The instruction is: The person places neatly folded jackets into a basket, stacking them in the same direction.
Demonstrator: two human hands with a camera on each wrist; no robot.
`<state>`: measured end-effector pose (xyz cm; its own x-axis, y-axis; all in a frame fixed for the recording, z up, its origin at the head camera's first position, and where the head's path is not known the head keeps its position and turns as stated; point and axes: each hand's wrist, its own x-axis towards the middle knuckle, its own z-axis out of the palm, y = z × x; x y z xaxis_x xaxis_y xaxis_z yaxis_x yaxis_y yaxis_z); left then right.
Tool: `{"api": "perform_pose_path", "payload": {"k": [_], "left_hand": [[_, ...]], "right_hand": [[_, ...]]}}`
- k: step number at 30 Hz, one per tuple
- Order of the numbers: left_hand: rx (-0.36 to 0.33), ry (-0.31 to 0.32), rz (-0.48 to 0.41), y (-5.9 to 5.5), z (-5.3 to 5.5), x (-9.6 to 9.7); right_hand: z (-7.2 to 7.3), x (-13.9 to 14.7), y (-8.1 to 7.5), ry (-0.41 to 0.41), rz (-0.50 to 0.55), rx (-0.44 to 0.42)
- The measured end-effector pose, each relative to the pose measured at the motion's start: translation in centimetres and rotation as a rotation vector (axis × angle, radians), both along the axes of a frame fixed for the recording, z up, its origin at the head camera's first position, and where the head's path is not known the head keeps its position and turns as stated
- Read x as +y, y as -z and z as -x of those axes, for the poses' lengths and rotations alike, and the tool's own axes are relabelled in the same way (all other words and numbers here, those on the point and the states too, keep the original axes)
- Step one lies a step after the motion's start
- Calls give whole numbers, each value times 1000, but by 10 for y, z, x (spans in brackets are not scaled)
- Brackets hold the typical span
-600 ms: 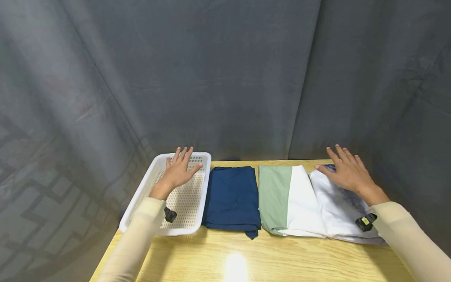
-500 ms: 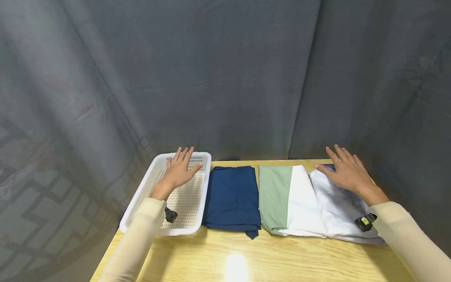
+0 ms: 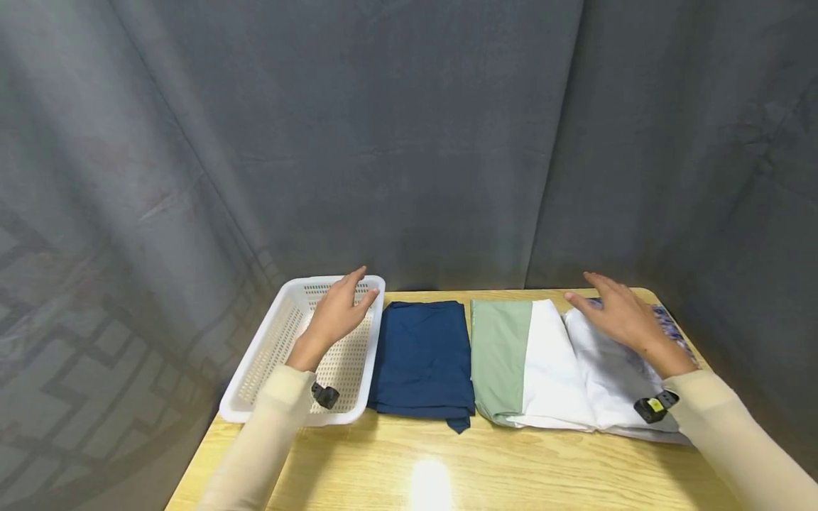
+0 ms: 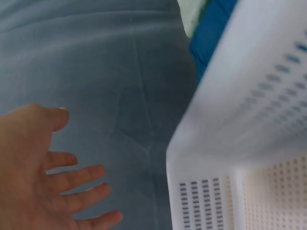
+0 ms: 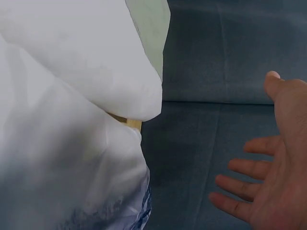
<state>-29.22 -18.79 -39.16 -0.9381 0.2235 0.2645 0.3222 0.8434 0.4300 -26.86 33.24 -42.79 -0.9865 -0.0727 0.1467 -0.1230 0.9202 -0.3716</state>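
My left hand [image 3: 336,314] hovers over the white perforated plastic basket [image 3: 258,333], fingers straight and holding nothing. In the left wrist view its fingers are spread apart from the basket wall [image 4: 196,143]. My right hand [image 3: 618,312] is above a white cloth with a purple-blue pattern [image 3: 607,362] at the right. The right wrist view shows that hand's fingers extended, with nothing in them. Between the hands lie a folded navy cloth [image 3: 422,358] and a folded cloth that is green and white [image 3: 501,355]. The basket's visible bottom is bare.
A light wooden table [image 3: 358,468] bears the basket and the cloths in a row. A grey curtain [image 3: 396,142] hangs right behind the table's back edge and along both sides. Black wrist cameras [image 3: 325,395] are strapped to both wrists.
Both hands have turned, the thumbs now higher and the palms facing inward. The left hand has shifted a little to the right. Basket and cloths lie as before.
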Motion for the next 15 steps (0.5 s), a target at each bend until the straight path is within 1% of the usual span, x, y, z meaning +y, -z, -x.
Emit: {"api": "perform_pose_path", "payload": {"k": [6, 11, 15], "left_hand": [[8, -1, -68, -3, -5, 10], [28, 8, -116, -1, -8, 19], [42, 26, -173, 2, -11, 27]], "right_hand": [[-2, -7, -2, 1, 25, -47], [-4, -11, 0, -6, 71, -80], [-5, -14, 2, -19, 125, -78]]}}
